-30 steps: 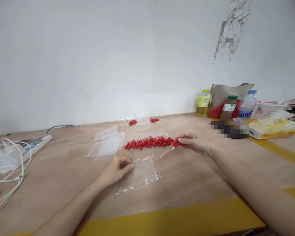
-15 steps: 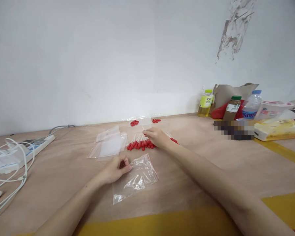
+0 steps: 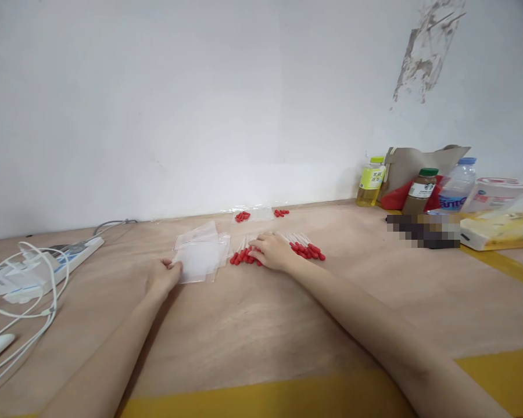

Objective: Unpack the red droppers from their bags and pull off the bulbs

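To my left on the brown-topped desk (image 3: 244, 337) lies a long white power strip (image 3: 85, 255) among looped white cables (image 3: 53, 284). To my right, close by a beige bag (image 3: 412, 161), stand a yellow-capped bottle of yellow liquid (image 3: 370, 183), a green-capped bottle of brown liquid (image 3: 419, 193) and a clear blue-capped plastic bottle (image 3: 458, 181). Before me rises a white wall (image 3: 157, 116).

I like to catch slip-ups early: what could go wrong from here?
The left hand is at the left edge of the overlapping clear, flat plastic bags, so a pull might drag several along together. The right hand covers the middle of the row of thin, pale sticks with rounded red tips; as they lie close together, it could knock neighbours out of line.
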The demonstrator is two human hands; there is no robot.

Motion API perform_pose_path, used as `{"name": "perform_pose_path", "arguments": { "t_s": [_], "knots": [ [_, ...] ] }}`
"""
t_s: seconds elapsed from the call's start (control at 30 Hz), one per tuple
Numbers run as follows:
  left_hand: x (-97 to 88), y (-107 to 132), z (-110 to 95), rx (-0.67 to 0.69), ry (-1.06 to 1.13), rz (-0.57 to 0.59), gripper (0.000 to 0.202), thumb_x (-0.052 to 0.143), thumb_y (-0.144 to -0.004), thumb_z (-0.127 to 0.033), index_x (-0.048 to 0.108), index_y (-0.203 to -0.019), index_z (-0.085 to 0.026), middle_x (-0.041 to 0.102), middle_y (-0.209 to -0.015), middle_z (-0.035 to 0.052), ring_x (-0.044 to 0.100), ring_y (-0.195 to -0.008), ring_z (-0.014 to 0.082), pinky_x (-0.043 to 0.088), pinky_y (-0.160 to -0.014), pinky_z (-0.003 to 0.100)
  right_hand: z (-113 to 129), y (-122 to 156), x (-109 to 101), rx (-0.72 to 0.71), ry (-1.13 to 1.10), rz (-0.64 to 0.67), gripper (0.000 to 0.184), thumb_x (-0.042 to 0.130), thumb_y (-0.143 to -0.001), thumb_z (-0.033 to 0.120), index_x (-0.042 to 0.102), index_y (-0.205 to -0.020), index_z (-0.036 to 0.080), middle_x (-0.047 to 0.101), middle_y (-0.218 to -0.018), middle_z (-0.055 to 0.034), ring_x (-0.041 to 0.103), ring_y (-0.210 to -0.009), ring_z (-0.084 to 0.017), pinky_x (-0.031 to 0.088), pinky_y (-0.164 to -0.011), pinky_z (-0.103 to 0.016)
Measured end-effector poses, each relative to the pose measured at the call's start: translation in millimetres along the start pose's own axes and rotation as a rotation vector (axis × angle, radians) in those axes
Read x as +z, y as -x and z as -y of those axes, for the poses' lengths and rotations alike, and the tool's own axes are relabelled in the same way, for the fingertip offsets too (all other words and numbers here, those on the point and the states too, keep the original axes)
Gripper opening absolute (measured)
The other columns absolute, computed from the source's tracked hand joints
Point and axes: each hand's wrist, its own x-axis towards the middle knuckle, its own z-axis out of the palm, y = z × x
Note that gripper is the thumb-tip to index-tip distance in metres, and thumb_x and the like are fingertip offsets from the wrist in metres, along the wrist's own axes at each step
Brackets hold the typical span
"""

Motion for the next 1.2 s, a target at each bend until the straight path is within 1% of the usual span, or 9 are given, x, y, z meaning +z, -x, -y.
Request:
{"name": "perform_pose_path", "arguments": {
  "t_s": [0.13, 0.23, 0.33, 0.43, 0.57, 0.77, 0.97, 1.07, 1.2],
  "knots": [
    [4.7, 3.6, -2.5, -0.082, -0.182, -0.176, 0.023, 0.048, -0.073, -0.037, 0.036, -0.077, -0.018, 0.05, -0.087, 0.0098, 0.044, -0.099, 0.0392, 0.032, -0.072, 0.051, -18.4, 24.1, -10.6, 0.145, -0.116, -0.129, 0.023, 0.043, -0.086, 0.027, 0.063, -0.09, 0.017, 0.064, -0.087, -0.0077, 0.054, -0.086, -0.018, 0.033, -0.079, -0.032],
    [4.5, 12.0, -15.1, 0.036, -0.328, -0.339, 0.025, 0.045, -0.076, -0.039, 0.043, -0.085, -0.016, 0.045, -0.104, 0.014, 0.034, -0.111, 0.0421, 0.026, -0.081, 0.055, -37.8, 61.2, -23.9, 0.154, -0.172, -0.221, 0.023, 0.044, -0.084, 0.027, 0.065, -0.086, 0.017, 0.064, -0.08, -0.0083, 0.053, -0.081, -0.019, 0.035, -0.08, -0.035],
    [7.9, 28.2, -34.9, 0.232, -0.391, -0.424, 0.026, 0.044, -0.079, -0.04, 0.049, -0.09, -0.016, 0.049, -0.103, 0.0118, 0.04, -0.108, 0.0363, 0.029, -0.086, 0.053, -56.4, 106.2, -40.4, 0.171, -0.243, -0.238, 0.023, 0.047, -0.083, 0.031, 0.065, -0.089, 0.019, 0.063, -0.082, -0.0099, 0.053, -0.082, -0.021, 0.038, -0.081, -0.038],
    [19.4, 53.4, -57.2, 0.544, -0.194, -0.045, 0.024, 0.042, -0.083, -0.039, 0.052, -0.094, -0.02, 0.056, -0.1, 0.0061, 0.05, -0.1, 0.0243, 0.039, -0.087, 0.04, -65.6, 141.8, -56.8, 0.165, -0.373, -0.163, 0.025, 0.052, -0.079, 0.037, 0.065, -0.096, 0.022, 0.062, -0.094, -0.0099, 0.055, -0.089, -0.022, 0.041, -0.084, -0.038],
    [39.5, 84.1, -76.4, 0.836, -0.076, 0.521, 0.038, 0.043, -0.085, -0.04, 0.047, -0.121, -0.028, 0.047, -0.128, 0.0029, 0.044, -0.116, 0.0209, 0.037, -0.096, 0.036, -58.6, 157.7, -66.6, 0.095, -0.472, 0.125, 0.04, 0.054, -0.078, 0.042, 0.057, -0.114, 0.025, 0.051, -0.123, -0.0076, 0.045, -0.113, -0.023, 0.034, -0.097, -0.04],
    [45.9, 87.8, -79.8, 0.88, -0.183, 0.681, 0.046, 0.038, -0.087, -0.044, 0.032, -0.132, -0.034, 0.026, -0.142, -0.0013, 0.022, -0.131, 0.0223, 0.02, -0.106, 0.046, -49.2, 152.0, -60.3, 0.044, -0.463, 0.35, 0.054, 0.051, -0.079, 0.047, 0.039, -0.129, 0.029, 0.03, -0.14, -0.0048, 0.026, -0.129, -0.024, 0.018, -0.105, -0.047],
    [49.7, 87.6, -75.3, 0.845, -0.09, 0.616, 0.042, 0.045, -0.085, -0.042, 0.043, -0.125, -0.031, 0.039, -0.136, 0.0013, 0.037, -0.123, 0.0212, 0.035, -0.099, 0.038, -52.8, 151.9, -59.7, 0.071, -0.459, 0.369, 0.055, 0.052, -0.077, 0.05, 0.042, -0.128, 0.03, 0.032, -0.139, -0.0047, 0.028, -0.127, -0.025, 0.021, -0.104, -0.045],
    [56.6, 87.8, -74.3, 0.791, -0.018, 0.393, 0.028, 0.044, -0.085, -0.036, 0.056, -0.109, -0.025, 0.051, -0.119, 0.0045, 0.051, -0.106, 0.0191, 0.045, -0.083, 0.031, -53.2, 151.0, -58.4, 0.108, -0.46, 0.318, 0.051, 0.051, -0.078, 0.05, 0.048, -0.123, 0.026, 0.04, -0.134, -0.0069, 0.035, -0.123, -0.024, 0.027, -0.102, -0.042],
    [64.8, 72.2, -85.5, 0.778, -0.084, 0.036, 0.018, 0.046, -0.083, -0.032, 0.058, -0.087, -0.02, 0.055, -0.092, 0.0052, 0.052, -0.091, 0.0191, 0.041, -0.082, 0.034, -53.9, 150.0, -56.4, 0.136, -0.498, 0.266, 0.047, 0.05, -0.079, 0.048, 0.053, -0.119, 0.023, 0.046, -0.128, -0.0091, 0.041, -0.117, -0.023, 0.031, -0.1, -0.041]
  ]
}}
